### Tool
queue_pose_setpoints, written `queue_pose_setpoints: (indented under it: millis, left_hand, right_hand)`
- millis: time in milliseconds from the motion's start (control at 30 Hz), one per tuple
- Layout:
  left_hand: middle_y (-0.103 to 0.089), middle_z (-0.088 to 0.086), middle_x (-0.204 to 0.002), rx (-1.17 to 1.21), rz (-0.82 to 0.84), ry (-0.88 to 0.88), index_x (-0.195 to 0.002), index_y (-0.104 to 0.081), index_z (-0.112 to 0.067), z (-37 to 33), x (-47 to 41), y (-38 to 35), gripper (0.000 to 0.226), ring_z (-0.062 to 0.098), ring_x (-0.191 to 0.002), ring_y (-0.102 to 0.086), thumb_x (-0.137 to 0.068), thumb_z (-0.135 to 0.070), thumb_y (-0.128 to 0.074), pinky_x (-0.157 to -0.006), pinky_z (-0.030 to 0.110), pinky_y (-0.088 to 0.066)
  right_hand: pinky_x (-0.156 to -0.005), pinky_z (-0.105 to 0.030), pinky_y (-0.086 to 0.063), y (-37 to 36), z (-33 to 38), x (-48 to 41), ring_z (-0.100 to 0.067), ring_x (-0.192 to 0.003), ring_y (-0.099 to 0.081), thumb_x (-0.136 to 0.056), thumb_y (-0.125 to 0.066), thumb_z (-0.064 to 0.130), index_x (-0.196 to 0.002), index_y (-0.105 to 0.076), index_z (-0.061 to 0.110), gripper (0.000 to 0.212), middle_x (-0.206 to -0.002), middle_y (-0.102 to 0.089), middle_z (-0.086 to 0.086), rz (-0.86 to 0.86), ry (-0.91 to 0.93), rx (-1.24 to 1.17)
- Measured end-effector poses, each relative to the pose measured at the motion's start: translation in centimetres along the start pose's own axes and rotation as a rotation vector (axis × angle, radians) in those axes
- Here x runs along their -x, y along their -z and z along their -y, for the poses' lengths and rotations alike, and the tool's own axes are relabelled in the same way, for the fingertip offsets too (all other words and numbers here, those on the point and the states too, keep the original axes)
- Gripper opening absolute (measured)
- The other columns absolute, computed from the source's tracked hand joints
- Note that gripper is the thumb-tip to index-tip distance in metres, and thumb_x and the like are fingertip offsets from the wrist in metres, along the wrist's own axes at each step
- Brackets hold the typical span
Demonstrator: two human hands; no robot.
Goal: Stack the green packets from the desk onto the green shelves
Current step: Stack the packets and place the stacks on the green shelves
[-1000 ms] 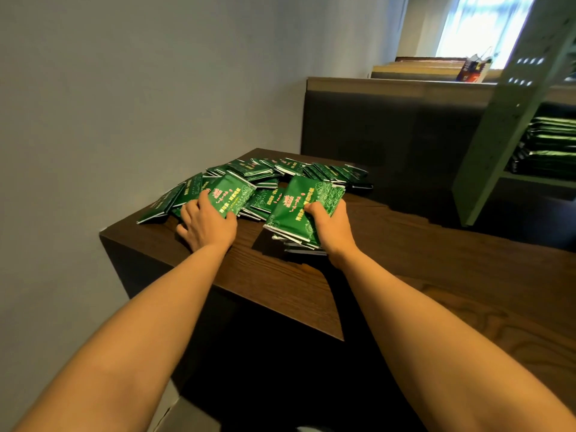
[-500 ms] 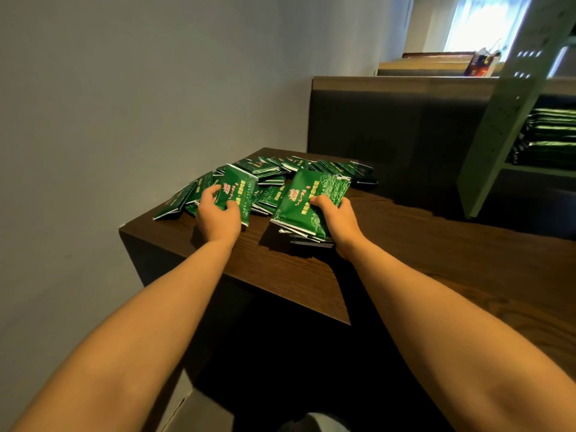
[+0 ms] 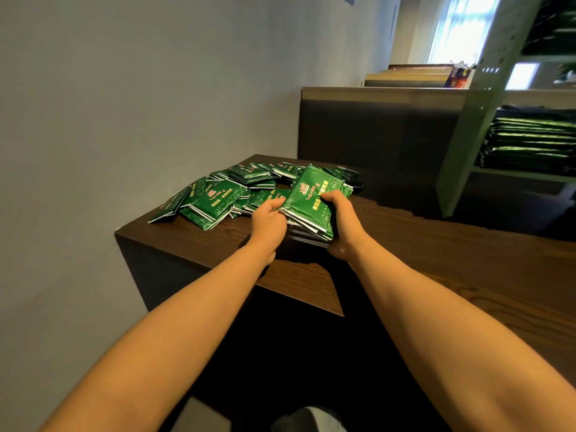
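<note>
Head camera, looking down over both bare forearms at the left end of dark wooden desk (image 3: 436, 254). Gripping stack of green packets (image 3: 311, 204) with right hand (image 3: 341, 226): curling thumb over the top packet, wrapping fingers round the stack's right side from below. Clamping the stack's left edge with left hand (image 3: 268, 221), curling fingers against it, touching the top packet's edge with thumb. Holding the stack tilted, far end higher, between both hands. Possibly touching the desk top with the lowest packets; cannot tell for sure. Leaving loose pile (image 3: 230, 190) of more green packets lying spread over the desk corner, just left of and behind the stack, overlapping each other, reaching towards the desk's left edge beside grey wall (image 3: 124, 120). Seeing green shelves (image 3: 461, 151) standing at right on the far side of the desk, well apart from both hands, carrying shelved packets (image 3: 530, 141) lying flat in a neat pile on one level. Also seeing dark partition (image 3: 374, 129) rising behind the desk and bright window (image 3: 458, 29) glowing beyond it, top right.
</note>
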State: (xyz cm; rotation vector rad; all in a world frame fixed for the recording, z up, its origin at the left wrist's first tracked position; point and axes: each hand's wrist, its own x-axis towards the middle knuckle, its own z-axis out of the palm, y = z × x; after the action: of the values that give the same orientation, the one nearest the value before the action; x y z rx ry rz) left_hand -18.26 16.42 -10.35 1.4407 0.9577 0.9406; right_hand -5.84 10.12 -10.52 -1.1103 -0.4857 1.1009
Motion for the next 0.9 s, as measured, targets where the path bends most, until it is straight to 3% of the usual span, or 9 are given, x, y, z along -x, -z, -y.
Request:
queue_pose_setpoints:
  millis: [100,167,233,333,433,500,633,800,900]
  left_hand:
    - [-0.054,-0.005,-0.127,0.073,0.061,0.08,-0.138,-0.052,-0.017,-0.7,1.0,-0.5,0.047,0.014,-0.121,-0.048,-0.098,0.001,-0.034,-0.112,0.039,-0.036]
    - [-0.063,-0.003,-0.124,0.119,0.115,0.127,-0.125,-0.06,-0.017,-1.1,1.1,-0.7,0.036,0.015,-0.116,-0.056,-0.096,-0.032,-0.047,-0.11,0.04,-0.039]
    - [-0.068,0.004,-0.123,0.131,0.136,0.191,-0.123,-0.066,-0.017,-0.8,0.7,-0.7,0.07,0.022,-0.114,-0.064,-0.073,-0.065,-0.057,-0.103,0.047,-0.048]
    - [-0.074,0.0,-0.108,0.026,0.158,0.146,-0.105,-0.074,-0.023,-1.1,0.7,-1.2,0.069,0.021,-0.103,-0.068,-0.068,-0.079,-0.057,-0.095,0.042,-0.052]
    - [-0.076,-0.003,-0.102,-0.018,0.227,0.099,-0.102,-0.075,-0.024,-1.6,1.1,-2.1,0.059,0.017,-0.1,-0.069,-0.079,-0.075,-0.055,-0.093,0.037,-0.05]
    - [-0.076,-0.001,-0.103,-0.015,0.293,0.09,-0.107,-0.074,-0.024,-2.0,1.3,-3.1,0.054,0.019,-0.1,-0.07,-0.083,-0.068,-0.055,-0.089,0.035,-0.051]
    - [-0.075,0.005,-0.1,-0.015,0.4,0.087,-0.106,-0.07,-0.017,-3.7,2.3,-5.4,0.038,0.022,-0.09,-0.069,-0.088,-0.048,-0.057,-0.074,0.029,-0.05]
    - [-0.057,0.006,-0.079,-0.079,0.48,0.143,-0.079,-0.061,-0.016,-5.1,4.5,-9.8,0.01,0.022,-0.075,-0.054,-0.08,-0.026,-0.059,-0.075,0.033,-0.043]
    - [-0.051,0.013,-0.089,0.006,0.493,0.175,-0.092,-0.054,-0.012,-5.0,5.4,-12.1,0.032,0.026,-0.081,-0.054,-0.062,-0.023,-0.06,-0.076,0.041,-0.046]
  right_hand:
    - [-0.081,-0.04,-0.056,0.7,0.6,0.1,-0.032,-0.093,-0.07,-0.093,-0.053,0.04,-0.126,-0.066,0.006,0.05,-0.115,-0.071,-0.016,0.025,-0.008,-0.025]
    - [-0.08,-0.04,-0.058,1.3,0.9,0.2,-0.033,-0.096,-0.07,-0.092,-0.054,0.039,-0.134,-0.062,0.005,0.055,-0.118,-0.07,-0.018,0.008,-0.007,-0.028]
    - [-0.079,-0.04,-0.059,1.7,1.0,0.6,-0.034,-0.098,-0.07,-0.092,-0.055,0.039,-0.136,-0.06,0.006,0.055,-0.123,-0.07,-0.02,-0.006,-0.021,0.009]
    - [-0.088,-0.045,-0.057,2.3,1.3,1.4,-0.035,-0.101,-0.07,-0.088,-0.058,0.038,-0.136,-0.062,0.004,0.058,-0.119,-0.072,-0.02,-0.035,0.008,0.061]
    - [-0.1,-0.053,-0.053,3.2,2.1,2.2,-0.037,-0.104,-0.071,-0.064,-0.072,0.039,-0.134,-0.062,0.004,0.079,-0.123,-0.072,-0.022,-0.06,0.051,0.079]
    - [-0.093,-0.05,-0.057,4.3,2.6,2.7,-0.035,-0.096,-0.074,-0.058,-0.076,0.038,-0.129,-0.063,0.002,0.081,-0.112,-0.075,-0.02,-0.088,0.069,0.12]
    - [-0.059,-0.026,-0.054,7.0,3.8,4.3,-0.016,-0.063,-0.069,-0.086,-0.064,0.013,-0.107,-0.064,0.005,0.022,-0.079,-0.068,-0.007,-0.116,0.138,0.2]
    - [-0.086,-0.041,-0.059,10.0,4.6,5.8,-0.024,-0.092,-0.071,-0.069,-0.065,0.011,-0.103,-0.066,0.017,0.035,-0.095,-0.073,-0.006,-0.162,0.256,0.294]
    - [-0.083,-0.036,-0.058,11.1,4.9,6.5,-0.018,-0.097,-0.07,-0.071,-0.063,0.006,-0.113,-0.062,0.015,0.043,-0.105,-0.071,-0.005,-0.184,0.338,0.368]
